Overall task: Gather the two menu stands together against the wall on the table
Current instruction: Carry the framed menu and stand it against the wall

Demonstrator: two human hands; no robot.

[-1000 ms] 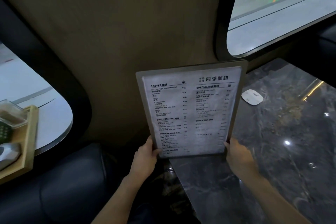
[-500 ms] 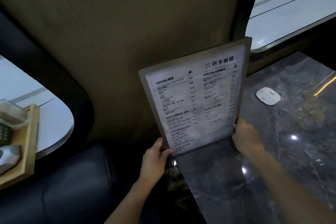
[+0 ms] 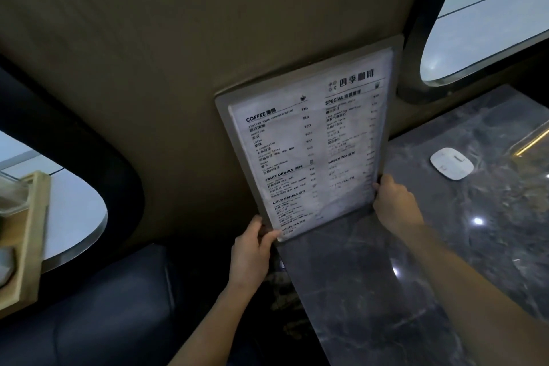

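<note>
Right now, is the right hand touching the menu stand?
Touching. The head view shows the right hand closed on the lower right edge of the menu stand, fingertips wrapped onto its front, with no gap between them.

The menu stand (image 3: pixel 309 140) hides whatever lies behind it: the strip of wall (image 3: pixel 178 53) and the near end of the table (image 3: pixel 416 246) at its back cannot be seen, nor can a second stand. Its foot is hidden too, so whether it rests on the table cannot be told. The small print low on its right column is too faint to read. Left of the stand, a wooden tray (image 3: pixel 28 235) is blurred and cut by the picture's edge. Right of the stand, the window (image 3: pixel 487 15) and table run off the edge.
</note>
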